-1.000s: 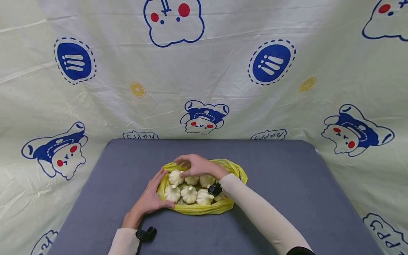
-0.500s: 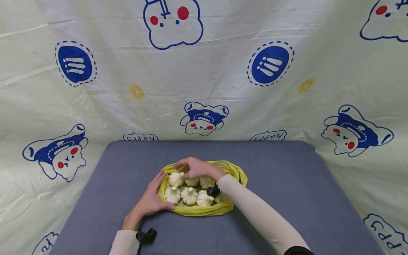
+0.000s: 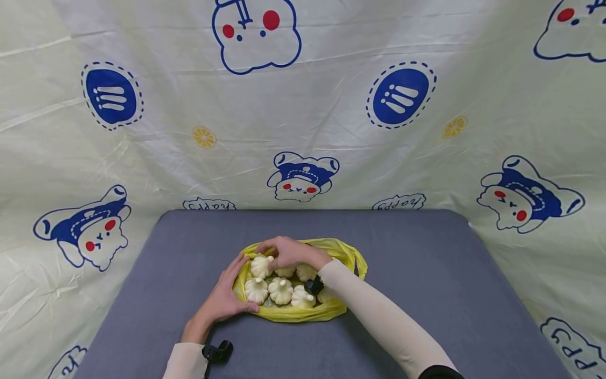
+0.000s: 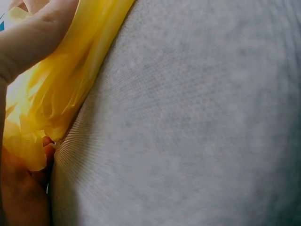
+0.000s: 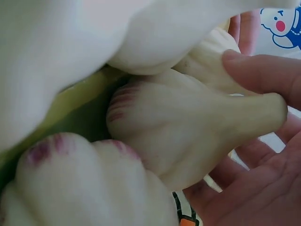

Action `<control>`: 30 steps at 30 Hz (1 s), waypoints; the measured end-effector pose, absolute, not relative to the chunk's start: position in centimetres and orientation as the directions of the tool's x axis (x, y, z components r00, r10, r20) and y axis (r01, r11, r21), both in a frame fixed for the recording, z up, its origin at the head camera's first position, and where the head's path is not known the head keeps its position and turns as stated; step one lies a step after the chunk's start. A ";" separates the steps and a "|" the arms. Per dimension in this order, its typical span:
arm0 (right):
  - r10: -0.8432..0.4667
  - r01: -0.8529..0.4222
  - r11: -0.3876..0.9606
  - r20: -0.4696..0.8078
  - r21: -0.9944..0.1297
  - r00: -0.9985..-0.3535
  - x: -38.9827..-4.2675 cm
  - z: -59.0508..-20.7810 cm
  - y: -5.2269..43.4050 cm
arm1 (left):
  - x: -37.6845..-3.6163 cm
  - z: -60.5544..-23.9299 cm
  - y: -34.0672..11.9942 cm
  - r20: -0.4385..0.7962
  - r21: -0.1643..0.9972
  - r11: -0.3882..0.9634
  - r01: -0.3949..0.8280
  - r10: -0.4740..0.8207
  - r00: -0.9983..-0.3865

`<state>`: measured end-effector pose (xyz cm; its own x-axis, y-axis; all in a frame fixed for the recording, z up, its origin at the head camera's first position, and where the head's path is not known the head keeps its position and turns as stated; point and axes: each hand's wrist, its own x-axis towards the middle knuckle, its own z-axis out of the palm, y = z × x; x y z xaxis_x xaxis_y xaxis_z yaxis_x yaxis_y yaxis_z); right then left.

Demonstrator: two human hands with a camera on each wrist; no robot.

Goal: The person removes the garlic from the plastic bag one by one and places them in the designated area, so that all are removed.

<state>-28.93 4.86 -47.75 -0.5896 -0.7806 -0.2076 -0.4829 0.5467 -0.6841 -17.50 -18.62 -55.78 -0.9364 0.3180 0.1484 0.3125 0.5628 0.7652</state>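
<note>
A yellow plastic bag (image 3: 303, 315) lies open in the middle of the grey table (image 3: 426, 273) with several white garlic bulbs (image 3: 281, 290) in it. My left hand (image 3: 222, 300) grips the bag's left edge, thumb at the front and fingers at the back; the left wrist view shows a finger (image 4: 33, 37) pressed on the yellow plastic (image 4: 56, 94). My right hand (image 3: 286, 251) reaches over the bag, its fingers curled on the back-left garlic bulb (image 3: 260, 266). Close up in the right wrist view, a fingertip (image 5: 263, 70) sits on that bulb's (image 5: 188, 136) stem, with the palm below it.
A pale printed cloth (image 3: 303, 116) hangs behind and beside the table. Small black clips sit at my left wrist (image 3: 218, 351) and right wrist (image 3: 313, 286). Bare grey tabletop (image 4: 197, 122) stretches around the bag on all sides.
My right hand has sunk a little onto the back-left bulb and its fingers have closed on it. The left hand and the bag have stayed put.
</note>
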 end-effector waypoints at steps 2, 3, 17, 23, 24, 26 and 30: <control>-0.779 -0.481 0.555 -0.222 -0.678 -0.586 -28.9 -47.7 4.8 | -17.5 -55.7 -18.6 0.150 0.766 0.561 0.313 0.317 -0.936; -0.779 -0.481 0.559 -0.227 -0.676 -0.585 -28.9 -47.7 4.7 | -17.5 -55.7 -18.6 0.151 0.767 0.561 0.313 0.316 -0.937; -0.777 -0.489 0.569 -0.239 -0.661 -0.582 -29.0 -47.8 4.5 | -17.4 -55.5 -18.6 0.151 0.763 0.564 0.315 0.319 -0.936; -0.770 -0.467 0.575 -0.251 -0.672 -0.587 -28.9 -47.6 4.4 | -17.3 -55.4 -18.6 0.147 0.770 0.557 0.312 0.321 -0.936; -0.771 -0.467 0.572 -0.248 -0.674 -0.587 -28.9 -47.6 4.4 | -17.3 -55.4 -18.6 0.150 0.770 0.556 0.313 0.320 -0.936; -0.775 -0.468 0.563 -0.239 -0.681 -0.585 -29.0 -47.7 4.4 | -17.3 -55.4 -18.6 0.153 0.769 0.556 0.316 0.320 -0.935; -0.779 -0.478 0.546 -0.208 -0.688 -0.591 -29.3 -48.0 4.5 | -17.3 -55.3 -18.6 0.150 0.773 0.554 0.309 0.315 -0.937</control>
<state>-29.30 4.51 -47.99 -0.5912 -0.7792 -0.2081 -0.4778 0.5463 -0.6879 -17.27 -18.60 -55.25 -0.9373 0.3148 0.1497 0.3095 0.5538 0.7730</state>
